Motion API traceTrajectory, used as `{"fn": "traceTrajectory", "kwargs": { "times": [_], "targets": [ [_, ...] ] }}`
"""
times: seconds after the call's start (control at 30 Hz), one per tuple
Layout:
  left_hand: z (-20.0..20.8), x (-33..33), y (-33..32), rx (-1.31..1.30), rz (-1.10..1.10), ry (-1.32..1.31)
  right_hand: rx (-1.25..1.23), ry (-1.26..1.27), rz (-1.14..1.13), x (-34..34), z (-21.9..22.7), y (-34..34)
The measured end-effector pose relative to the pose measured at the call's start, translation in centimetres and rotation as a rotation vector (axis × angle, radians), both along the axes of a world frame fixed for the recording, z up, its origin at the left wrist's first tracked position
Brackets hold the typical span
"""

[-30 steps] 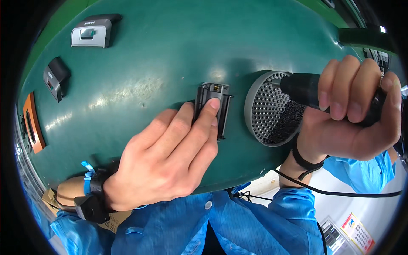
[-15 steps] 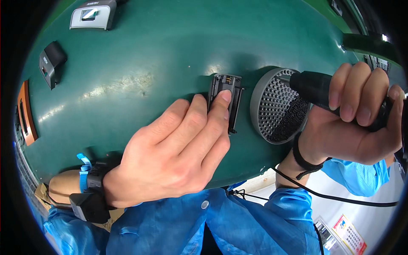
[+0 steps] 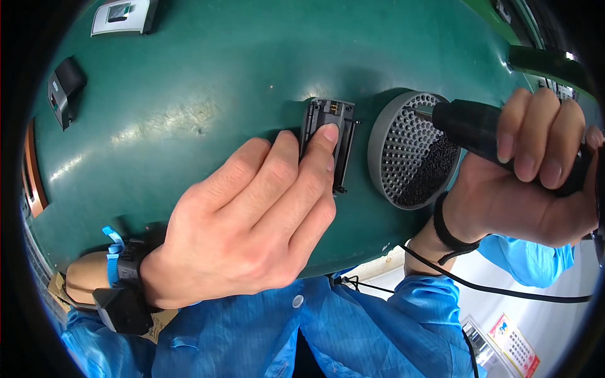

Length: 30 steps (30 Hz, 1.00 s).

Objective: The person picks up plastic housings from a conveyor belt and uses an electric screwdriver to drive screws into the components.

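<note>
The left hand (image 3: 242,230) lies palm down, fingers (image 3: 275,169) reaching forward, one fingertip (image 3: 328,131) pressed down. The right hand (image 3: 523,198) is raised, its fingers curled in a grip.

The left hand (image 3: 242,217) covers the near left part of the black device (image 3: 343,129) it holds, and the tips of its bent outer fingers are hidden beneath it. The dark rim at right cuts off the rear of the black screwdriver (image 3: 469,126) and part of the right hand (image 3: 526,183) around it, while whether its bit touches any of the tiny screws (image 3: 432,167) is too small to tell. At far left, the picture's edge crops a silver-grey cover (image 3: 137,19).
</note>
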<state>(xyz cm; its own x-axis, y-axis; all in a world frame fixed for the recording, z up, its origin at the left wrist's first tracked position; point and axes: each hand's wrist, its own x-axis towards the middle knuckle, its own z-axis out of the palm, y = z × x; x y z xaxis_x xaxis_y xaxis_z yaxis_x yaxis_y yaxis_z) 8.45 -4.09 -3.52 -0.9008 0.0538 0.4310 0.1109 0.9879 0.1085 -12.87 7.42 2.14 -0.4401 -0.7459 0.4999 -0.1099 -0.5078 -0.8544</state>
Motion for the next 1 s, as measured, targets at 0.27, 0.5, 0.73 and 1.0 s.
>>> {"fn": "traceTrajectory", "kwargs": {
  "times": [0.27, 0.5, 0.73, 1.0],
  "targets": [
    [0.1, 0.0, -0.1, 0.015, -0.006, 0.0, -0.003, -0.032, -0.014, 0.1, 0.1, 0.1],
    [1.7, 0.0, -0.4, 0.107, 0.015, -0.075, -0.157, -0.27, -0.014, -0.2, 3.8, 3.4],
    [3.9, -1.7, 0.3, 0.327, -0.055, 0.058, -0.192, -0.41, -0.253, 1.1, 3.3, 4.9],
    [2.5, -5.7, 3.3, 0.592, -0.177, 0.117, -0.29, -0.511, -0.193, 2.7, 3.9, 5.9]
  ]
}}
